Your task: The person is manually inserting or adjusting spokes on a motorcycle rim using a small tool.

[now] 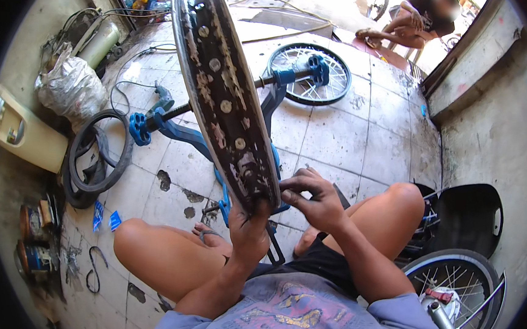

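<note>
A dark motorcycle wheel rim [230, 110] stands upright in front of me, its inner channel facing me with worn paint and a row of round nipple heads. It sits in a blue wheel stand [183, 135] with a threaded axle running through. My left hand [249, 231] is closed on the rim's near lower edge, fingers partly hidden behind it. At the rim's right side, my right hand [317, 200] has thumb and index finger drawn together in a pinch. Whatever lies between those fingertips is too small to make out.
Another spoked rim [309, 74] lies on the tiled floor beyond the stand. Tyres [100, 153], a power drill [163, 99] with its cord and a stuffed sack [70, 84] are at left. A spoked wheel [451, 275] is at lower right. Someone sits [417, 22] near the doorway.
</note>
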`<state>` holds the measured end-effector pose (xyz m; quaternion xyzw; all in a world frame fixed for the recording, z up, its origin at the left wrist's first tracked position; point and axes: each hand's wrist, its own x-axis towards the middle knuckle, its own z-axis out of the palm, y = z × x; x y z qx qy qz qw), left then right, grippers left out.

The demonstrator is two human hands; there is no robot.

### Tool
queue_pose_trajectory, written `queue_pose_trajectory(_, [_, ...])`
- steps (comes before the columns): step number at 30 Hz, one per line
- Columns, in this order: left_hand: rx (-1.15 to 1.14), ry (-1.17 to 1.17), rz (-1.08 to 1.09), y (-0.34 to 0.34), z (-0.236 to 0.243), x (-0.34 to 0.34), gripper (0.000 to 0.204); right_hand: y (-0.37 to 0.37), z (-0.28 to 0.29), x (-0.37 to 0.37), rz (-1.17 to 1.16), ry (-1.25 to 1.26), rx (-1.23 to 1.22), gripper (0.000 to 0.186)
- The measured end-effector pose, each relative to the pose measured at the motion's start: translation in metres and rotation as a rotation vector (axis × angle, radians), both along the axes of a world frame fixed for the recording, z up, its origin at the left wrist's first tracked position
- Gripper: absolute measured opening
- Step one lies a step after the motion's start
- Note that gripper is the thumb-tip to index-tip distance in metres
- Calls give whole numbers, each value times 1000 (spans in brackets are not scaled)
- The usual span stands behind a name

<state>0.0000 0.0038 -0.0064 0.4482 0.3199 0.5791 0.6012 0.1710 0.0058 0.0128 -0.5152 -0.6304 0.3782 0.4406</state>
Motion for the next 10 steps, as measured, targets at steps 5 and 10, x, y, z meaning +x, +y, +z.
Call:
queue_pose_trajectory(5, [-65,-117,-10,-2,15,4,40,11,-19,0,250,476,-415,26])
queue_pose_trajectory(10, [-93,125,70,-2,0,-6,60,43,111,8,-39,-918,-79,24])
